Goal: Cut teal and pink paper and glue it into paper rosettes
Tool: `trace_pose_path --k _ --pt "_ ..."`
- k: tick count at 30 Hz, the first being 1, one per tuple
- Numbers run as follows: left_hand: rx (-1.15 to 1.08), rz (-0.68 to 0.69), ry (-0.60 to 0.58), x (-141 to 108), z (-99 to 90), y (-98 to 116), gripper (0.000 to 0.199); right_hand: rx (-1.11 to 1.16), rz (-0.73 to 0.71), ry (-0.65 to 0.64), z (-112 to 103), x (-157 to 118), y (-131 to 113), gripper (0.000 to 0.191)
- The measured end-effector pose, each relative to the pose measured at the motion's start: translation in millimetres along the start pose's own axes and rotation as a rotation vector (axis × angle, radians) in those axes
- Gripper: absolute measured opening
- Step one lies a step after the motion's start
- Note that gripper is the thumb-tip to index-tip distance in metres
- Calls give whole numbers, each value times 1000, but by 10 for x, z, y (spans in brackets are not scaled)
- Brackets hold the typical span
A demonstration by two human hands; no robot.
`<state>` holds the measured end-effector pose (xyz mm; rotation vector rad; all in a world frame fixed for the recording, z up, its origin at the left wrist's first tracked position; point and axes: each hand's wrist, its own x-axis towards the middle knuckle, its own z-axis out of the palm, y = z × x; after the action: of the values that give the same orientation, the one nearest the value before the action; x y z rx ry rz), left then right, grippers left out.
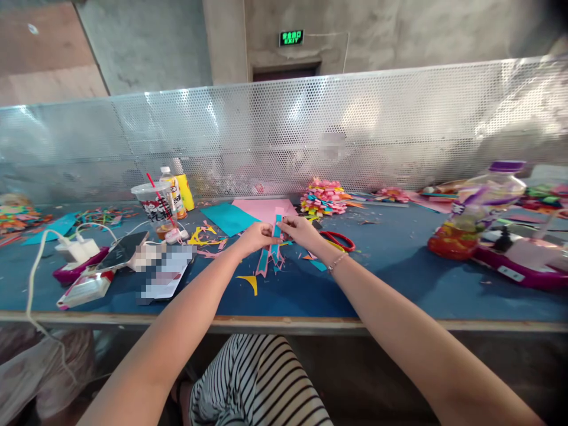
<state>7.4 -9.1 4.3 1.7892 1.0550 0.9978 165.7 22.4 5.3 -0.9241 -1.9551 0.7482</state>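
Left hand: thumb and fingers pinching a blue-and-pink paper strip from its left side. Right hand: thumb and forefinger pinching the same strip from its right, near the upper end; I cannot make out each remaining finger. A bracelet circles the right wrist.

The strip stands roughly upright between the hands, over the middle of the blue tabletop. Blue-and-pink tails show below it; I cannot tell whether they are joined to it.

Far side, behind the hands: one blue paper sheet, overlapping one pink paper sheet; to their right, one heap of folded multicoloured paper pieces.

Right of the hands, close to the right wrist: scissors with red handles. Near side: one curved yellow paper scrap.

Left: I count one printed plastic cup with a red straw, and one phone. Far right: one purple-capped bottle, upright, beside a magenta power strip.
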Motion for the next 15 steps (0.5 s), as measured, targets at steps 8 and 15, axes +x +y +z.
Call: trace_pose_path --k 8,15 --pt "-7 9 -20 -5 -11 0 37 -1 5 0 -3 -10 -35 30" --pt "44 25 9 -3 -5 10 33 36 -12 -71 14 -38 -71 29"
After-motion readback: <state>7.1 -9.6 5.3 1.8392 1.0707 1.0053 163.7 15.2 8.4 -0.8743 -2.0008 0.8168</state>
